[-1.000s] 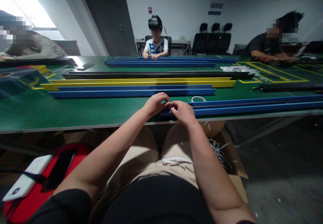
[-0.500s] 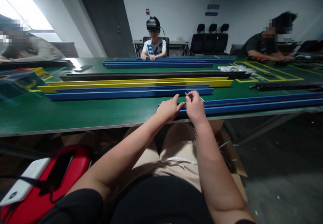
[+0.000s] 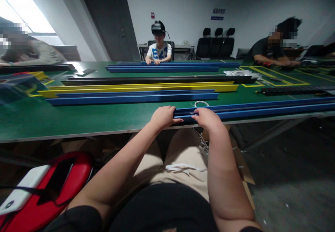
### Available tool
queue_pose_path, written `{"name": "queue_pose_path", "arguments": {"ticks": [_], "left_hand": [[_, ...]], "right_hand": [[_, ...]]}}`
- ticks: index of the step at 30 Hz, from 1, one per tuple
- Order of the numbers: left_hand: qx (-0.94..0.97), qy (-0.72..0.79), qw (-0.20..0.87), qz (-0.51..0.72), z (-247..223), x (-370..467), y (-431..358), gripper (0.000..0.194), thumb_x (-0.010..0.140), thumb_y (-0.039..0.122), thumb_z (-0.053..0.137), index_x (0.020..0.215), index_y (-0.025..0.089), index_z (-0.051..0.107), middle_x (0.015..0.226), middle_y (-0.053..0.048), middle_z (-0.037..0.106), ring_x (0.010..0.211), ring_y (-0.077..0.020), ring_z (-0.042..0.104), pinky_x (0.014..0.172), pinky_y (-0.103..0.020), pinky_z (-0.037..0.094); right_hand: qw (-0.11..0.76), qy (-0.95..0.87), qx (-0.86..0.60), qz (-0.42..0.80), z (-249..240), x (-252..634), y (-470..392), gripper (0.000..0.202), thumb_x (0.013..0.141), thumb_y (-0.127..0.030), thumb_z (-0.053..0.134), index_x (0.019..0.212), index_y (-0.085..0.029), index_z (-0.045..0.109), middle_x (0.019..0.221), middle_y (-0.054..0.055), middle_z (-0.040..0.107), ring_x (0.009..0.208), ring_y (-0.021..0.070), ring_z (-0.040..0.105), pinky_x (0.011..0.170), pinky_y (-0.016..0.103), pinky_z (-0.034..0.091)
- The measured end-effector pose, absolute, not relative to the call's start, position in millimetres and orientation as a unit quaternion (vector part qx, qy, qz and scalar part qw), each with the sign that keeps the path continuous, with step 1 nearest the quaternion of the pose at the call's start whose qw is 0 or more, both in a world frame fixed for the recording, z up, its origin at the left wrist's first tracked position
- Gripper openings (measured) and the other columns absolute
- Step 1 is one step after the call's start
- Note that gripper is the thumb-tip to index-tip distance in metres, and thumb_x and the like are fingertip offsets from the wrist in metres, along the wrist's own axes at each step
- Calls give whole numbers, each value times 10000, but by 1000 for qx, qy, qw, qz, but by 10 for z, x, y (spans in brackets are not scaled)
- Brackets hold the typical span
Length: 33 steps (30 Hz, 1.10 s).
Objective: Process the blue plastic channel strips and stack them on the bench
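A long blue rail (image 3: 248,114) with a groove along it lies near the table's front edge and runs off to the right. My left hand (image 3: 162,117) is wrapped over its left end, thumb on the front side and fingers at the back. My right hand (image 3: 208,118) is closed in a pinch over the groove, a little right of the left hand. Between its thumb and finger shows a small thin greyish piece (image 3: 193,113), too small to name. Just behind the right hand, a white ring (image 3: 201,103) lies at the rail's rear side.
Farther back on the green table (image 3: 125,118) lie another blue rail (image 3: 131,98), a yellow rail (image 3: 141,88) and a black rail (image 3: 157,80). Clear plastic bags (image 3: 239,73) lie behind to the right. Three people sit around the table. A red stool (image 3: 78,169) stands at my lower left.
My left hand has moved left and down onto the rail's end. My right hand has lowered the small piece from above the rail to its groove, uncovering the white ring.
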<state>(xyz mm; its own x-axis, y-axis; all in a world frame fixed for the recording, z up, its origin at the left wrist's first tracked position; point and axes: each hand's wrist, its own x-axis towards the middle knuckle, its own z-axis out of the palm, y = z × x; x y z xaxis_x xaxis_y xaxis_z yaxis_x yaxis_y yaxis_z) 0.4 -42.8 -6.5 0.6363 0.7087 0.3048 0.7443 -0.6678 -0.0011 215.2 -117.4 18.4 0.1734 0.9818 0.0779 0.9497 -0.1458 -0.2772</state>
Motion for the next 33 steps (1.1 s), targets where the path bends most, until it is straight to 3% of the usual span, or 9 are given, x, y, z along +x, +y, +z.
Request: {"name": "queue_pose_path", "arguments": {"ticks": [8, 15, 18, 23, 28, 33], "left_hand": [[-895, -420, 56, -141, -85, -798, -245, 674, 798, 759, 604, 1230, 244, 653, 1126, -107, 736, 964, -297, 698, 821, -360, 505], [-892, -429, 25, -138, -46, -1209, -132, 663, 787, 712, 647, 1264, 252, 650, 1202, -96, 724, 1053, -313, 677, 883, -377, 507], [-893, -436, 32, -111, -24, -1104, -179, 676, 814, 722, 608, 1273, 226, 623, 1185, -120, 714, 1039, -317, 673, 884, -383, 489], [-895, -426, 69, -109, -46, -592, -362, 623, 887, 707, 525, 1234, 194, 595, 1143, -163, 689, 1042, -332, 651, 892, -413, 451], [-903, -410, 63, -110, -29, 94, -472, 627, 882, 727, 518, 1179, 179, 591, 1145, -174, 678, 1083, -337, 640, 910, -419, 441], [-901, -422, 34, -94, 14, 476, -465, 701, 833, 788, 523, 1133, 160, 603, 1109, -188, 692, 1054, -352, 659, 886, -433, 458]], "right_hand": [[147, -641, -753, 22, 270, 2098, -1209, 149, 897, -328, 625, 954, -284, 756, 951, 55, 749, 855, 221, 652, 718, 300, 428], [240, -643, -727, 5, 324, 2111, -1182, 302, 987, -420, 476, 833, -229, 653, 807, 58, 700, 747, 196, 596, 653, 286, 345], [284, -639, -715, -10, 323, 2088, -1156, 323, 942, -463, 539, 730, -223, 579, 713, 35, 638, 689, 183, 567, 625, 284, 323], [385, -601, -697, -63, 297, 2014, -1110, 267, 908, -293, 490, 650, -227, 477, 729, 36, 603, 741, 175, 575, 692, 282, 383], [491, -542, -681, 33, 230, 1903, -1064, 165, 887, -254, 425, 744, -237, 506, 690, 2, 560, 728, 175, 628, 663, 265, 454], [439, -553, -708, 22, 214, 1924, -1047, 115, 869, -240, 453, 829, -239, 561, 733, 10, 600, 710, 180, 596, 659, 275, 440]]}}
